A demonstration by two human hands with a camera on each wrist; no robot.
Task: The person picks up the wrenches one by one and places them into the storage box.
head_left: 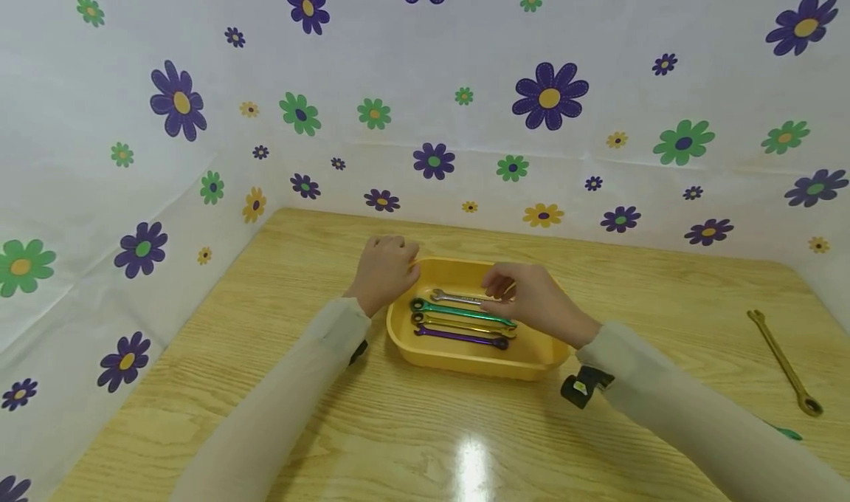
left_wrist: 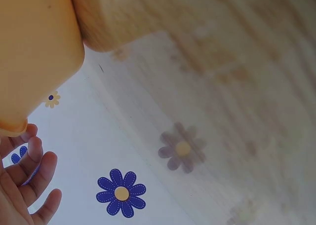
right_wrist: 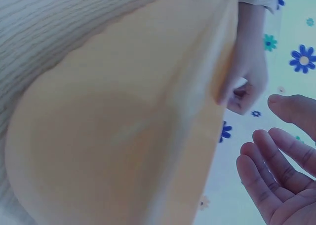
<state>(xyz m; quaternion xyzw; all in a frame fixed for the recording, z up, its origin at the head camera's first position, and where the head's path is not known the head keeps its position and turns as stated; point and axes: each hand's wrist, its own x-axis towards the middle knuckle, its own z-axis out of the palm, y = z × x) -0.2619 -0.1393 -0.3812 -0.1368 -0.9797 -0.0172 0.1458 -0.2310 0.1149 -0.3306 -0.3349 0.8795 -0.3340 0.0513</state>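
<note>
A yellow plastic tub stands on the table. Inside it lie a silver wrench, a green wrench, a gold wrench and a purple wrench, roughly side by side. My left hand holds the tub's rim at the far left corner; in the left wrist view its fingers are bent by the edge. Over the tub's right part hovers my right hand, covering one end of the silver wrench. Nothing shows between its loosely bent fingers in the right wrist view.
To the right, another gold wrench lies on the wooden table. The end of a green tool sticks out from behind my right forearm. A white flowered cloth hangs behind the table and along its left side.
</note>
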